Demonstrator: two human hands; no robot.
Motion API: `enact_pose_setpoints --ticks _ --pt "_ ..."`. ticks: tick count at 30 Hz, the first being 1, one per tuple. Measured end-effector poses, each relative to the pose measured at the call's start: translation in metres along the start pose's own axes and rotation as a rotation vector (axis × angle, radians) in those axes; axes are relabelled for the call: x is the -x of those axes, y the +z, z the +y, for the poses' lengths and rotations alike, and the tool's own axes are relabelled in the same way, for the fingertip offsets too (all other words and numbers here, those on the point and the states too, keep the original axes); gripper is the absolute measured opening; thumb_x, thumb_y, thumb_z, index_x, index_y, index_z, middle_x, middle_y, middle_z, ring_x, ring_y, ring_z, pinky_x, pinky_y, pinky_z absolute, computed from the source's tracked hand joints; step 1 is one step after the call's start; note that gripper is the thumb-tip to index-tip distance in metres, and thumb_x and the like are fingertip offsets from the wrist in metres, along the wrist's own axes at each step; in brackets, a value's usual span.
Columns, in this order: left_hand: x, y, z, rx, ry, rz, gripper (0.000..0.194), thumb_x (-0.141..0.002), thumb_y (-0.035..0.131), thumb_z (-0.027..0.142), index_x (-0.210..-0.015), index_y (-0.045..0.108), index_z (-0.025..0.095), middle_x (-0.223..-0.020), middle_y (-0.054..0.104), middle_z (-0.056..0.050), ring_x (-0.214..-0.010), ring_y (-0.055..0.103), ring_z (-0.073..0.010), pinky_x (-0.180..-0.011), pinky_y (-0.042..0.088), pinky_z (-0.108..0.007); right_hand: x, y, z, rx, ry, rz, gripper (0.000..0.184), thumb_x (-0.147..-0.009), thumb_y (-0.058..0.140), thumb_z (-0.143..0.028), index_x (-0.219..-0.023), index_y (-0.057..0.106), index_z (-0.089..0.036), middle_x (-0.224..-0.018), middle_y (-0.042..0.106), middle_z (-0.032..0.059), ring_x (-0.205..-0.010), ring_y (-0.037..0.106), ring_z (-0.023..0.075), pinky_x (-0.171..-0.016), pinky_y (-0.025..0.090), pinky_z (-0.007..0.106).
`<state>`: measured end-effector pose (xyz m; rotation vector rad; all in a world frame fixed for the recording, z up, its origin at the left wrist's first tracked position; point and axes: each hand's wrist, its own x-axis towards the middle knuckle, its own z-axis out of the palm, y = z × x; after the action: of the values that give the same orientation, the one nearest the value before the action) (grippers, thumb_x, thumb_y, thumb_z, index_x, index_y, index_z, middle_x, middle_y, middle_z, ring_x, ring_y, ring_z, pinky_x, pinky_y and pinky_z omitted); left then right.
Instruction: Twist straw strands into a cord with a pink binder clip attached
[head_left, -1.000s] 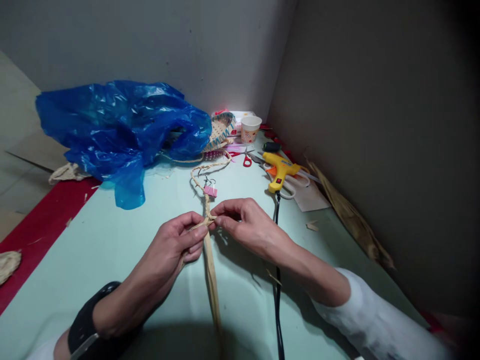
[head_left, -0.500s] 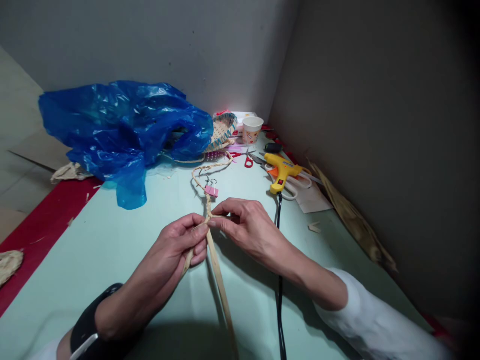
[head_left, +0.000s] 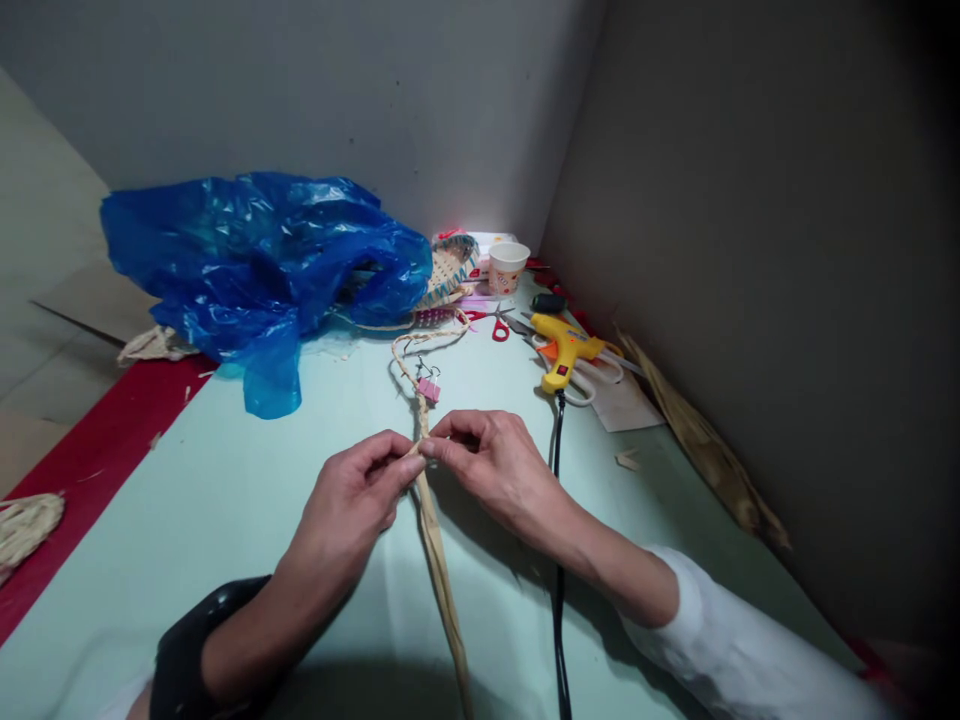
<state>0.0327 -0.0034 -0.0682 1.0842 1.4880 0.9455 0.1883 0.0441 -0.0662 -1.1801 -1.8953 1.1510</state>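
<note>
A thin braid of pale dried plant fibre (head_left: 422,405) runs from the back of the table towards me. A pink binder clip (head_left: 429,389) sits on or against it just beyond my fingers. My left hand (head_left: 360,490) pinches the near end of the braid between thumb and fingertips. From the other side my right hand (head_left: 487,460) pinches the same spot, its fingertips nearly meeting the left ones. A long loose fibre strip (head_left: 439,560) hangs from the pinched spot towards the table's front. The exact crossing of strands is hidden by my fingers.
A crumpled blue plastic bag (head_left: 262,270) fills the back left, beside a woven piece (head_left: 450,268) and a paper cup (head_left: 508,268). Red-handled scissors (head_left: 500,328) and a yellow glue gun (head_left: 564,352) with a black cord (head_left: 559,620) lie to the right. Dried husk (head_left: 697,440) lines the right wall.
Both hands stay at the braid's near end. The strand that stuck out at my right fingertips is now folded in at the pinch. The strip trailing from my left hand no longer shows separately.
</note>
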Motion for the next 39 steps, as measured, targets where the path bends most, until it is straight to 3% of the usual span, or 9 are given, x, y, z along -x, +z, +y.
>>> enact_pose_setpoints --ticks 7,13,17,23,28,33,39 --pt "-0.002 0.005 -0.001 -0.402 0.163 0.071 0.026 -0.084 0.056 0.037 -0.064 0.05 0.022 -0.058 0.052 0.004 -0.056 0.044 -0.0137 -0.056 0.031 -0.026 0.006 0.006 0.0 0.056 -0.005 -0.004 0.021 -0.089 0.053 -0.025 -0.076 0.067 -0.018 -0.066 0.061 -0.0013 -0.062 0.049 0.0121 -0.06 0.031 0.025" --pt "0.001 0.013 0.003 -0.604 0.388 0.193 0.023 -0.083 0.057 0.03 -0.062 0.048 0.023 -0.056 0.05 0.003 -0.053 0.041 -0.016 -0.059 0.029 -0.029 0.01 0.005 -0.002 0.165 -0.071 -0.04 0.023 -0.096 0.04 -0.021 -0.079 0.056 -0.021 -0.067 0.056 -0.0029 -0.06 0.045 0.0122 -0.061 0.028 0.025" --pt "0.003 0.017 0.005 -0.539 0.334 0.192 0.019 -0.085 0.054 0.028 -0.067 0.05 0.023 -0.062 0.055 0.003 -0.059 0.046 -0.0169 -0.063 0.032 -0.029 0.01 0.005 0.0 0.145 -0.097 -0.064 0.018 -0.098 0.036 -0.024 -0.087 0.05 -0.024 -0.07 0.052 -0.0037 -0.061 0.045 0.0136 -0.062 0.028 0.025" --pt "0.001 0.016 0.003 -0.138 0.216 0.039 0.011 -0.081 0.058 0.028 -0.073 0.057 0.02 -0.066 0.055 0.004 -0.063 0.047 -0.0146 -0.062 0.035 -0.026 0.01 0.01 0.006 0.144 -0.084 -0.036 0.018 -0.099 0.032 -0.027 -0.09 0.048 -0.025 -0.073 0.051 -0.0026 -0.065 0.048 0.016 -0.065 0.031 0.026" --pt "0.001 0.02 0.001 -0.045 0.215 0.085 0.01 -0.079 0.06 0.028 -0.075 0.059 0.019 -0.067 0.057 0.004 -0.062 0.049 -0.013 -0.061 0.038 -0.024 0.011 0.01 0.004 0.111 -0.094 -0.019 0.016 -0.098 0.034 -0.027 -0.09 0.048 -0.025 -0.075 0.054 -0.0022 -0.068 0.052 0.016 -0.065 0.033 0.025" --pt "0.004 0.025 0.004 0.009 0.213 0.124 0.005 -0.078 0.062 0.023 -0.077 0.062 0.018 -0.073 0.061 0.002 -0.069 0.053 -0.0147 -0.066 0.041 -0.025 0.01 0.011 0.004 -0.101 -0.05 -0.098 0.017 -0.1 0.03 -0.032 -0.093 0.043 -0.025 -0.069 0.051 -0.005 -0.053 0.05 0.0123 -0.058 0.035 0.024" --pt "0.004 0.022 0.002 0.183 0.101 -0.001 0.016 -0.08 0.063 0.03 -0.075 0.058 0.016 -0.064 0.046 0.006 -0.051 0.034 -0.0069 -0.05 0.025 -0.022 0.013 0.011 0.006 0.103 -0.091 0.0 0.016 -0.099 0.032 -0.027 -0.088 0.043 -0.024 -0.07 0.049 -0.0036 -0.063 0.045 0.0149 -0.063 0.031 0.025"
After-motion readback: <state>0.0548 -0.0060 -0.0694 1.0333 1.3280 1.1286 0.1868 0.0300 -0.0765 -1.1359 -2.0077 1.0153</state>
